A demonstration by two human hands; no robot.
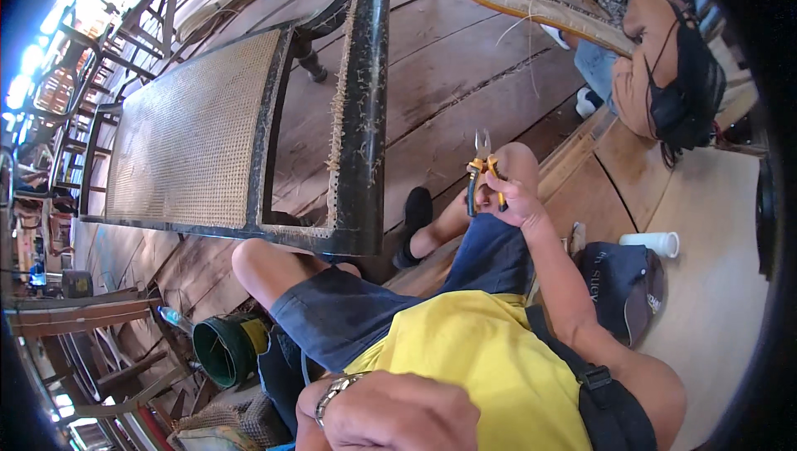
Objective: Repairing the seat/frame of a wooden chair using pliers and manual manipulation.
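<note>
My right hand [516, 199] grips a pair of combination pliers [480, 167] with yellow and black handles, held above my right knee. Their jaws point away from me and stand slightly apart. Close in front of my yellow shirt is my left hand [398, 411], a metal watch on its wrist. It is curled with the knuckles showing; whatever its fingers hold, if anything, is hidden. Before my knees lies a black wooden chair frame [363, 119] with a woven cane panel [195, 131]. Frayed cane stubs [339, 115] line the edge of its open section. Neither hand touches the frame.
Another person [656, 69] sits at the far right beside a curved cane-edged wooden frame [540, 13]. A dark cap [618, 289] and a white cylinder [652, 243] lie on the board at my right. A green bucket [222, 350] stands lower left, near stacked chair frames [79, 314].
</note>
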